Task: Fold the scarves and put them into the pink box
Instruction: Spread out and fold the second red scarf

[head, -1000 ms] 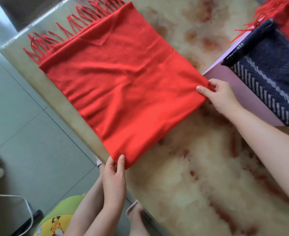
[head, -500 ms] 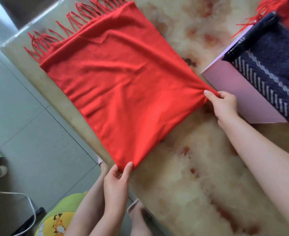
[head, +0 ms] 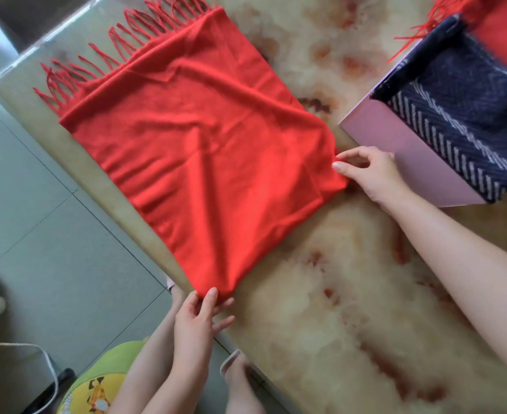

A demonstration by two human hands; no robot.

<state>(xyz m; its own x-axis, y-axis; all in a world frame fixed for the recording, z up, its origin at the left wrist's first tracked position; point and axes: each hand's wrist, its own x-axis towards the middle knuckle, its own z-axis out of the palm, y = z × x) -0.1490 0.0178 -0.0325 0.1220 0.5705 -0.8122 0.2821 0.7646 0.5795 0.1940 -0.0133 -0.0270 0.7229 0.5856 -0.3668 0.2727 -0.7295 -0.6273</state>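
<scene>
Red scarf (head: 204, 150) lies spread flat on the marble table (head: 350, 294), just beside the pink box (head: 410, 156). The hands are well apart. The right hand (head: 371, 171) pinches the corner nearest the box, and the left hand (head: 195, 327) pinches the corner at the table edge, far from the box. Lifting the corners unevenly would likely let the layers slip. The fringe (head: 121, 49), on the side away from the box, could drag and skew the fold.

- Re-pinching one corner of the red scarf (head: 210, 150) with the right hand (head: 374, 174).
- Spreading the left hand (head: 195, 324) under the near corner, drawing fresh creases across the cloth.
</scene>
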